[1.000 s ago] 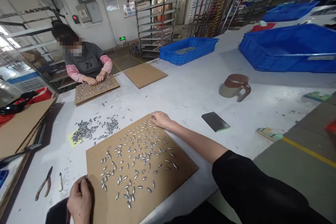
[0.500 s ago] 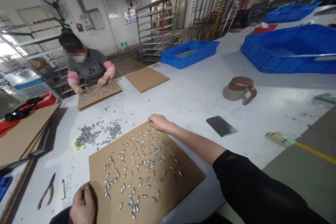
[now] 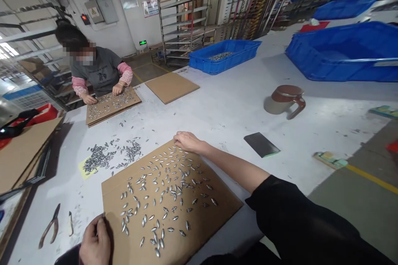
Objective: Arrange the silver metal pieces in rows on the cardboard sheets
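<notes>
Change: hardly anything has moved since the earlier frame; both hands stay on the same corners of the board, only the camera has shifted a little.
Left hand (image 3: pixel 93 242): at the near left corner of the board (image 3: pixel 214 219), fingers curled over the edge and pinching it.
Right hand (image 3: pixel 187 140): at the far corner of the board, palm down, fingers bent onto the edge; I cannot tell if it grips or only presses.
Pieces (image 3: pixel 168 192): small silver oval parts, spread loosely over the middle of the board, not in rows, some touching each other.
Progress: by my judgement the spreading is only partly done; the pieces are scattered but a few clumps remain near the centre, and nothing looks sorted out yet.
Heap (image 3: pixel 108 155): more of the same parts on the table, just beyond the left side of the board.
Pliers (image 3: pixel 49 227): left of the board, near the left hand.
Mug (image 3: pixel 284 99): well beyond the board, to the right.
Co-worker (image 3: pixel 99 72): far beyond the board, both hands on another board with parts.
</notes>
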